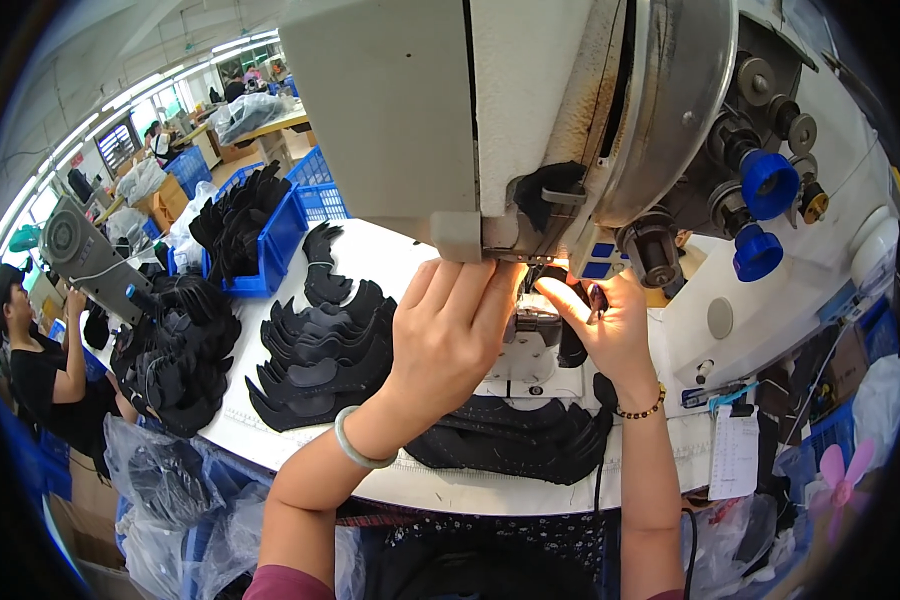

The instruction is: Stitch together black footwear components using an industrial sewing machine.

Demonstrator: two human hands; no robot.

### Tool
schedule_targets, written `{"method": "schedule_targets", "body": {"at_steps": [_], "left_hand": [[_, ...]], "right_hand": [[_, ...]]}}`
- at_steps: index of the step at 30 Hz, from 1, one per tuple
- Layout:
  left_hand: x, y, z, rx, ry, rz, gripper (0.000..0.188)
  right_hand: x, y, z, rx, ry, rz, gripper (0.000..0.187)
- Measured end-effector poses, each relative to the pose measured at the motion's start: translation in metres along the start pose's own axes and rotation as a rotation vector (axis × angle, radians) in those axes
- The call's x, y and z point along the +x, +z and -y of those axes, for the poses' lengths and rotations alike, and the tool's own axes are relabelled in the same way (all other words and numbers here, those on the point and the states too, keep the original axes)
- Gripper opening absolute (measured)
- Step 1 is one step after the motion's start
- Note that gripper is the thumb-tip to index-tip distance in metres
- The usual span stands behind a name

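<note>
Small dark shiny object (pixel 597 300): in the right hand (pixel 618 330), fingers curled round it, thumb pointing to the lit needle area; kind unclear. Black strip-like piece (pixel 571 347) just below those fingers, beside the metal sewing post (pixel 536 322); can't tell if touched. Left hand (pixel 448 335): fingers side by side, pointing up, tips partly hidden at the head of the big grey-white sewing machine (pixel 380 120); can't tell if they pinch anything. Nearer the person than both sets of fingers: overlapping row of black curved pieces (pixel 515 440) on the white curved-edge desk (pixel 370 240). Left of left fingers: taller black stack (pixel 325 350), then blue plastic crate (pixel 282 245) of black pieces. Right of right fingers, higher: two blue knobs (pixel 768 186).
</note>
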State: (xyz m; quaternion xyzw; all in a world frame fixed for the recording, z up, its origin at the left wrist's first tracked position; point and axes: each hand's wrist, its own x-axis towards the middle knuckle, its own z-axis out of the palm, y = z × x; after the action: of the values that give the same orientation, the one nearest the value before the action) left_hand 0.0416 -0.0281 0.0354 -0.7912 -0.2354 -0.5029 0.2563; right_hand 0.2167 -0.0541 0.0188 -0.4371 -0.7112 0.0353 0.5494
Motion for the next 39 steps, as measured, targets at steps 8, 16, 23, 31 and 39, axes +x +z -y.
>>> {"method": "schedule_targets", "body": {"at_steps": [8, 16, 23, 31, 39], "left_hand": [[-0.002, 0.001, 0.002, -0.11, -0.028, -0.055, 0.025], [-0.003, 0.001, 0.007, -0.099, 0.026, -0.046, 0.025], [-0.002, 0.005, 0.008, -0.073, 0.059, -0.05, 0.027], [-0.001, 0.003, 0.002, -0.048, 0.001, -0.043, 0.022], [-0.006, 0.005, 0.005, -0.062, 0.038, -0.026, 0.029]], "right_hand": [[-0.003, 0.002, 0.001, 0.13, 0.205, -0.026, 0.01], [-0.003, 0.005, -0.003, 0.144, 0.131, -0.099, 0.015], [-0.003, 0.004, -0.006, 0.016, 0.035, -0.035, 0.013], [0.003, 0.003, 0.001, -0.016, -0.023, -0.011, 0.019], [0.005, 0.007, 0.0, 0.177, 0.137, 0.035, 0.02]]}}
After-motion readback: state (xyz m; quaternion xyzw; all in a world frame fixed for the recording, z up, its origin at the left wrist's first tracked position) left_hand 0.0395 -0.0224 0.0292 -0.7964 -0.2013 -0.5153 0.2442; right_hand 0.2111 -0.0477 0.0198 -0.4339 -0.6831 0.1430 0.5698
